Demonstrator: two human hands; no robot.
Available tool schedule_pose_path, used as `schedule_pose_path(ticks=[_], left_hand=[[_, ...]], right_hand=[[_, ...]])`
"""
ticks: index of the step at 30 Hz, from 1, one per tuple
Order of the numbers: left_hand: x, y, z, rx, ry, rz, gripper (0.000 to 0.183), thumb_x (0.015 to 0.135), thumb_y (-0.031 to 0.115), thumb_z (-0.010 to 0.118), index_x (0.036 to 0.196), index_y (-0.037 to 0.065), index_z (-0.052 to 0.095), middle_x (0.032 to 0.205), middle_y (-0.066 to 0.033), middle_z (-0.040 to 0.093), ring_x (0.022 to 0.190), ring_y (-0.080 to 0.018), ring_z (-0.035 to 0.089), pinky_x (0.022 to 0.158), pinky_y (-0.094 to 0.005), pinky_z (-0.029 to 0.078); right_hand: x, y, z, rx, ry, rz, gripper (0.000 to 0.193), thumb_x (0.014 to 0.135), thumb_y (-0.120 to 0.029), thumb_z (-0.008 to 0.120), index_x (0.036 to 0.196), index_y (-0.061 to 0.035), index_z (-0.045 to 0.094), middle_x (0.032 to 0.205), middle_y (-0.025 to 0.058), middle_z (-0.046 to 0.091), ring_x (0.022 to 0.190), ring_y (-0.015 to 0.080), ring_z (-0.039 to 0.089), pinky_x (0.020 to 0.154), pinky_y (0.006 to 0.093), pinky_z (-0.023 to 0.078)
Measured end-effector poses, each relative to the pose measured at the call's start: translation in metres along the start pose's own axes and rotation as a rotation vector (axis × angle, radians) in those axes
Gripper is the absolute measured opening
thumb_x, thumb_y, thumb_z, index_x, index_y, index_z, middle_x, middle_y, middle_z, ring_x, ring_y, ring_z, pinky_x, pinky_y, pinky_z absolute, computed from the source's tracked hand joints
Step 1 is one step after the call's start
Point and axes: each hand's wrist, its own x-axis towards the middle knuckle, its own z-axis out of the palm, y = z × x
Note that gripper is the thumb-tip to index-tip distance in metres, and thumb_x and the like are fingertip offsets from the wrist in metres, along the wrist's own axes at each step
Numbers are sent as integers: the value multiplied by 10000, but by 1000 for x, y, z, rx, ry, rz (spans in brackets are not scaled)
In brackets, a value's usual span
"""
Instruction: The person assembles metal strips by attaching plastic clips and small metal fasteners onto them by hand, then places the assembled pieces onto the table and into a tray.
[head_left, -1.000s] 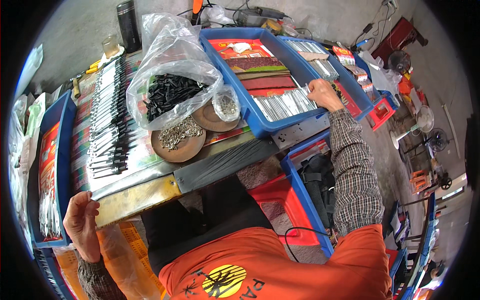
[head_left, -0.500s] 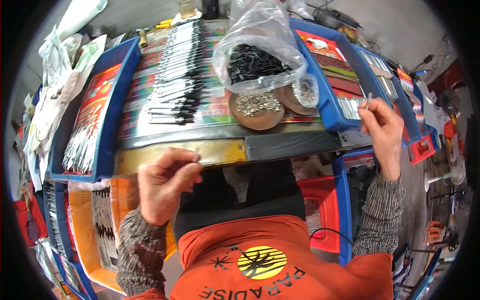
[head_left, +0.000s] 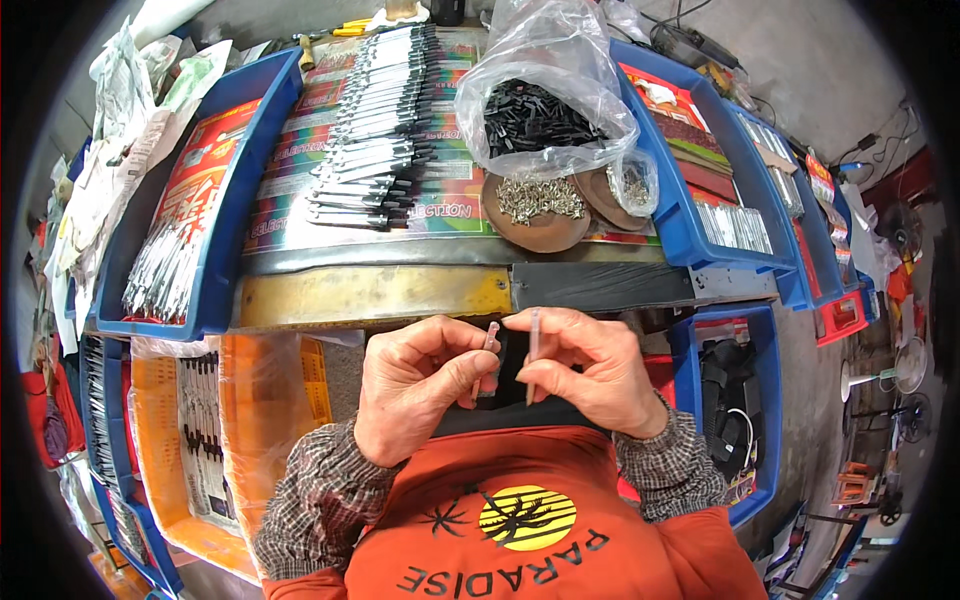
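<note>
In the centre of the frame, just below the counter, the right hand pinches a slim pale strip upright, while the left hand grasps a small light piece beside it. Black-ended metal parts lie rowed above, left of centre.

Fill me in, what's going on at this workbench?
A person holds both hands close together between the workbench and their torso. The right hand pinches a thin flat strip upright; whether the left hand grips anything is hard to tell. On the bench lie a row of slim silver pieces with black ends, a clear plastic bag of small black parts, and a brown round dish of small metal parts.
</note>
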Motion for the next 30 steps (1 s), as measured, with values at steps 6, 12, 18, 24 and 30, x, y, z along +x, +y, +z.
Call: schedule_pose_path(ticks=[6,12,18,24,30], left_hand=[[-1,-11,2,-52,13,57,106,901,41,649,973,-35,666,824,-52,671,683,-70,593,574,-206,494],[0,-15,5,-114,18,77,112,904,34,640,980,-44,664,842,-69,676,684,-93,607,580,-215,496],[0,-19,6,-125,23,95,111,907,28,634,990,-41,665,860,-70,675,695,-109,619,586,-223,505],[0,-21,6,-160,19,105,120,909,33,636,998,-42,664,872,-75,674,710,-119,627,601,-232,515],[-1,-23,7,-173,22,110,121,910,29,632,1004,-42,664,875,-80,673,709,-121,628,605,-233,516]], right_hand=[[0,10,17,-15,6,-37,448,878,2,649,1308,-4,525,848,42,642,669,60,593,591,219,505],[0,12,25,-65,58,-63,450,878,4,646,1311,-18,525,943,48,659,706,65,613,613,223,521],[0,14,27,-45,75,-46,433,883,6,641,1302,-20,534,950,51,659,728,68,622,625,222,527],[0,10,29,-71,101,-45,433,884,11,638,1303,-19,535,959,55,661,756,76,634,639,227,538],[0,9,30,-85,105,-38,436,885,14,633,1308,-18,532,936,54,659,752,77,633,641,227,539]])
